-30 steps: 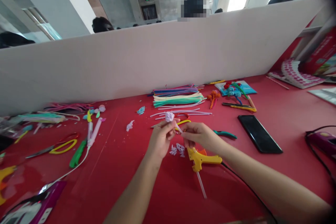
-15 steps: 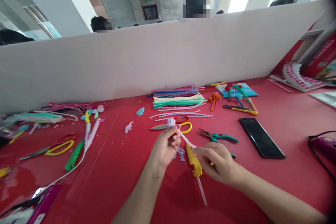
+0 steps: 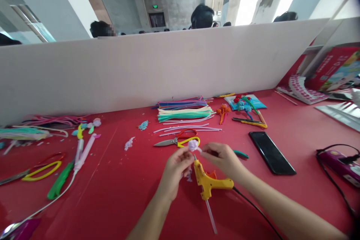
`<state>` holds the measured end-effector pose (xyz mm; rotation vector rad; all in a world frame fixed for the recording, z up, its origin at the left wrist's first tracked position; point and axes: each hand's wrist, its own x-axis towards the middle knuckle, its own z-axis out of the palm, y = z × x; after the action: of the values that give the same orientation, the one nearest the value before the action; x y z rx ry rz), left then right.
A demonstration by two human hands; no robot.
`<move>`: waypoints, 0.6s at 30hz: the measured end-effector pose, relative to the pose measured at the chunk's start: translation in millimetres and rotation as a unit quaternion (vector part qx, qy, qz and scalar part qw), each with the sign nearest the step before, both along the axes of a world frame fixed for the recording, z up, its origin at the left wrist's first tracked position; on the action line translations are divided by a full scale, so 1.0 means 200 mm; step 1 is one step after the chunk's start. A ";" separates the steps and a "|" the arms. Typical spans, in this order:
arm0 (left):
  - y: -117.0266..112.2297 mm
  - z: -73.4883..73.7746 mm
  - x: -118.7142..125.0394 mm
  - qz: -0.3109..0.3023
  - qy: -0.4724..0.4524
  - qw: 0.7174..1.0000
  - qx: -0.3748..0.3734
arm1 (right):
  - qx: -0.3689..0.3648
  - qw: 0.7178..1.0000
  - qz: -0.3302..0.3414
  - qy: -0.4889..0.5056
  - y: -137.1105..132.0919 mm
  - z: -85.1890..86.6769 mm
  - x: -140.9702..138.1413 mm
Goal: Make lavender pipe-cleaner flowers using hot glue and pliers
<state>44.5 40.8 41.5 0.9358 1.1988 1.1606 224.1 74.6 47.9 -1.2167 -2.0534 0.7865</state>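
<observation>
A small lilac pipe-cleaner flower is held up between my hands. Its underside is pinched by the fingers of my left hand. With closed fingertips, my right hand grips the short lilac pipe cleaner that leads off the flower. Just below lies a yellow hot glue gun, its nozzle pointing up toward the flower and a clear glue stick sticking out of its back. Scissors with red and yellow handles rest behind the flower. Pliers with teal handles are mostly covered by my right hand.
Bundles of coloured pipe cleaners lie at the back by the white partition. A black phone is on the right. To the left are more scissors and a pink tool with a white cord. Lilac scraps dot the red table.
My right hand has moved up and inward, close beside the flower and left hand, so the glue gun's body and cord now show. The pliers are more covered. The view has shifted slightly.
</observation>
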 end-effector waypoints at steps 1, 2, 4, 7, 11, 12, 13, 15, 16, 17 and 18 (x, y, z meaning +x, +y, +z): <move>0.01 -0.02 -0.03 0.012 0.029 0.999 0.012 | 0.014 1.000 -0.018 -0.015 0.04 0.00 0.04; 0.02 -0.04 -0.06 0.033 0.061 0.997 0.027 | 0.029 0.998 -0.036 -0.033 0.09 0.00 0.07; 0.05 -0.08 -0.12 0.067 0.118 0.989 0.064 | 0.051 0.993 -0.069 -0.075 0.22 -0.01 0.14; 0.07 -0.13 -0.17 0.078 0.169 0.978 0.098 | 0.056 0.986 -0.071 -0.144 0.41 -0.07 0.17; 0.07 -0.17 -0.17 0.056 0.193 0.973 0.112 | 0.052 0.973 -0.063 -0.216 0.62 -0.12 0.13; 0.06 -0.18 -0.17 0.054 0.196 0.972 0.114 | 0.050 0.970 -0.063 -0.231 0.65 -0.13 0.11; 0.06 -0.19 -0.16 0.056 0.197 0.972 0.117 | 0.049 0.967 -0.064 -0.244 0.69 -0.13 0.10; 0.07 -0.20 -0.16 0.064 0.199 0.970 0.121 | 0.044 0.961 -0.067 -0.266 0.74 -0.14 0.09; 0.07 -0.20 -0.16 0.069 0.200 0.970 0.123 | 0.041 0.958 -0.069 -0.275 0.76 -0.15 0.09; 0.07 -0.20 -0.15 0.071 0.199 0.970 0.124 | 0.038 0.956 -0.071 -0.283 0.77 -0.16 0.08; 0.07 -0.20 -0.15 0.071 0.198 0.970 0.123 | 0.033 0.954 -0.073 -0.290 0.79 -0.17 0.08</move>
<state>15.0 55.4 0.9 1.3328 1.4818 1.2960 240.0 232.3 14.1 -1.6831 -2.3759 0.3003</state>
